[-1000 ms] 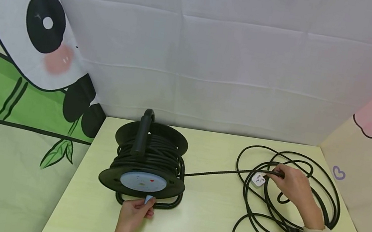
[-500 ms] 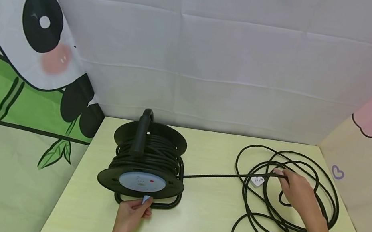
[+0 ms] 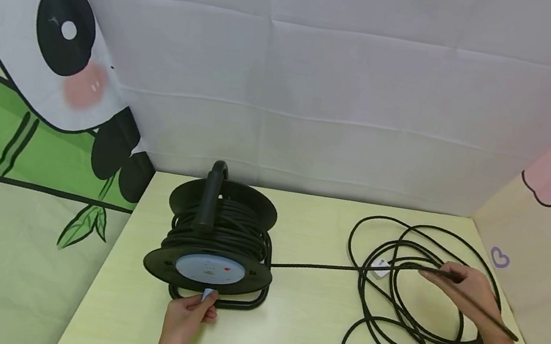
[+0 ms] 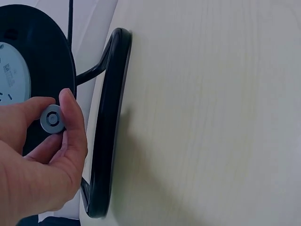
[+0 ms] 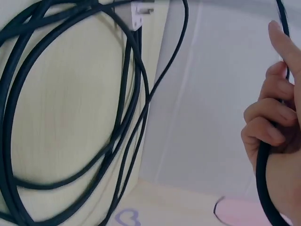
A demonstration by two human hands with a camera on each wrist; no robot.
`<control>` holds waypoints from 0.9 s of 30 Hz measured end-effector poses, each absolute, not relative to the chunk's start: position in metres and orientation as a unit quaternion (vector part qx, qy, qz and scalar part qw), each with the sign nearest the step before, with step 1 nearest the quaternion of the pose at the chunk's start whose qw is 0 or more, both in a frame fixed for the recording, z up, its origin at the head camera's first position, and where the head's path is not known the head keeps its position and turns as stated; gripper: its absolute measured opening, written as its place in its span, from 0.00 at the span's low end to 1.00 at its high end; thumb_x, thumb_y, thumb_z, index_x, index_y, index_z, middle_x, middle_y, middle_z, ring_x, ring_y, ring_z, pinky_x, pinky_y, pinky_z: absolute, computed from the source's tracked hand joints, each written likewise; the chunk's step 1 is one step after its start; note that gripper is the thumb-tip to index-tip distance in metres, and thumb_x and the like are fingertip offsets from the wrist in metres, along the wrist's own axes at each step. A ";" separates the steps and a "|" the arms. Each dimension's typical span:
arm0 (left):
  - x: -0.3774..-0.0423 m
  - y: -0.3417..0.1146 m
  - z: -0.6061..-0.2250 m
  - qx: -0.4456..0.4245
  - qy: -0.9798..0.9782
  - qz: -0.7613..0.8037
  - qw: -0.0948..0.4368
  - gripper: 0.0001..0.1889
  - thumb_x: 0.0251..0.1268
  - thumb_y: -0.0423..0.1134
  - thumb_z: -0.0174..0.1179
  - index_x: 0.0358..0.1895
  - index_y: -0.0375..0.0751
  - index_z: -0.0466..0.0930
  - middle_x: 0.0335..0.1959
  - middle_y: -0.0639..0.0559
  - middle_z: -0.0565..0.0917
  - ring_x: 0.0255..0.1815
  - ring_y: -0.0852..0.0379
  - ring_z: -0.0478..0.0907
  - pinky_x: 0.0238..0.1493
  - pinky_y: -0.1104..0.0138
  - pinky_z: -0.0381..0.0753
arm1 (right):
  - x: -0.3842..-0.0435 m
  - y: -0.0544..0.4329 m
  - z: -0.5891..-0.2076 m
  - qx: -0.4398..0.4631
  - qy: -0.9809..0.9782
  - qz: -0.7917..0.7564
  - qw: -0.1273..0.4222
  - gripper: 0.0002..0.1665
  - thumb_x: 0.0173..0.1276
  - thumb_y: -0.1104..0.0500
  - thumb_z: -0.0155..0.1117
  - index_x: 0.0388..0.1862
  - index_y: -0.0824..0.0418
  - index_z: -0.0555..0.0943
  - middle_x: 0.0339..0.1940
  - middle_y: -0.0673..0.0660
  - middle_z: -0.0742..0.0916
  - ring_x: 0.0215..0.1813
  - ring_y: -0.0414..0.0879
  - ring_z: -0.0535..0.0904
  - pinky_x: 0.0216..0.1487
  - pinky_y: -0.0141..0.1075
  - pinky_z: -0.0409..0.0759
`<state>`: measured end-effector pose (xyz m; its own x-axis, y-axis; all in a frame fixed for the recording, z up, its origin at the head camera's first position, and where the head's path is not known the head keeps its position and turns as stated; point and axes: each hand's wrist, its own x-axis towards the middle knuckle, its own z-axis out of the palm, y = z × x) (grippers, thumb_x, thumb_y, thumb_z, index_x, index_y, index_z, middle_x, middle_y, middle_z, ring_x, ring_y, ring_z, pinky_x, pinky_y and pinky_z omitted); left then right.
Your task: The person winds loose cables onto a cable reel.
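A black cable reel (image 3: 215, 228) stands at the left of the table, wound with black cable. At the near edge of its flange, my left hand (image 3: 184, 321) pinches a small light-blue knob (image 4: 47, 125) between thumb and fingers. A stretch of cable (image 3: 314, 266) runs from the reel rightward to my right hand (image 3: 474, 300). In the right wrist view the fingers curl round this cable, which continues past the palm toward the wrist. The held stretch is raised above the loose coils (image 3: 367, 313). The reel's pale round socket panel (image 3: 210, 269) faces me.
Several loops of cable spread over the table's right side, some reaching its near edge. A white plug (image 3: 380, 267) lies among them. The reel's tubular foot (image 4: 110, 122) rests on the pale wooden table (image 3: 293, 331). Printed cloth hangs behind and on both sides.
My right hand has moved right and a little nearer with the cable in its grip, lowering the stretched span slightly. The left hand and knob have shifted slightly left.
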<state>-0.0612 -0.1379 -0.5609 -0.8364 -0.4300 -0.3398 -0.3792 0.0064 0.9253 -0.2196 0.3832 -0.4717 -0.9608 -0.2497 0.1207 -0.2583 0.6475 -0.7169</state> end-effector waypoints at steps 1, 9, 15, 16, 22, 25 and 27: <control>-0.061 -0.140 -0.560 0.287 -0.709 -0.644 0.021 0.18 0.70 0.40 0.68 0.40 0.20 0.86 0.26 0.41 0.88 0.24 0.57 0.86 0.31 0.66 0.90 | -0.219 0.386 -0.473 0.146 -0.904 0.401 0.002 0.16 0.68 0.56 0.75 0.24 0.52 0.77 0.18 0.44 0.69 0.21 0.38 0.62 0.27 0.29 0.66; -0.057 -0.151 -0.557 0.295 -0.694 -0.656 0.035 0.19 0.70 0.40 0.68 0.43 0.19 0.86 0.26 0.41 0.88 0.24 0.57 0.86 0.32 0.66 0.90 | -0.221 0.388 -0.476 0.237 -0.922 0.302 0.045 0.20 0.60 0.63 0.79 0.22 0.47 0.75 0.19 0.39 0.68 0.23 0.32 0.61 0.26 0.30 0.58; -0.056 -0.157 -0.557 0.306 -0.679 -0.666 0.037 0.20 0.71 0.39 0.68 0.46 0.18 0.84 0.27 0.39 0.88 0.24 0.57 0.86 0.34 0.65 0.90 | -0.225 0.386 -0.476 0.285 -0.910 0.298 0.045 0.17 0.58 0.66 0.79 0.23 0.47 0.80 0.20 0.35 0.73 0.23 0.29 0.61 0.23 0.27 0.59; -0.056 -0.159 -0.557 0.306 -0.678 -0.668 0.037 0.20 0.71 0.39 0.68 0.46 0.18 0.84 0.27 0.39 0.88 0.24 0.57 0.86 0.34 0.66 0.90 | -0.226 0.385 -0.477 0.289 -0.909 0.298 0.044 0.17 0.59 0.65 0.78 0.23 0.48 0.80 0.20 0.35 0.73 0.23 0.28 0.61 0.23 0.27 0.58; -0.054 -0.168 -0.552 0.313 -0.669 -0.672 0.043 0.21 0.71 0.41 0.68 0.46 0.18 0.84 0.28 0.41 0.88 0.24 0.57 0.86 0.33 0.66 0.90 | -0.229 0.381 -0.479 0.310 -0.900 0.304 0.024 0.14 0.61 0.65 0.77 0.23 0.51 0.82 0.20 0.34 0.73 0.23 0.27 0.60 0.22 0.27 0.58; -0.053 -0.172 -0.549 0.323 -0.666 -0.671 0.040 0.22 0.71 0.41 0.69 0.47 0.18 0.84 0.28 0.42 0.88 0.25 0.56 0.87 0.34 0.66 0.90 | -0.229 0.377 -0.480 0.296 -0.897 0.327 -0.020 0.18 0.62 0.65 0.76 0.20 0.51 0.79 0.18 0.35 0.71 0.21 0.29 0.59 0.22 0.27 0.57; -0.053 -0.175 -0.547 0.331 -0.666 -0.667 0.039 0.22 0.71 0.42 0.68 0.47 0.18 0.83 0.28 0.43 0.88 0.26 0.56 0.87 0.34 0.66 0.90 | -0.229 0.374 -0.482 0.273 -0.898 0.341 -0.058 0.20 0.65 0.62 0.75 0.18 0.50 0.76 0.16 0.36 0.69 0.20 0.30 0.58 0.22 0.27 0.57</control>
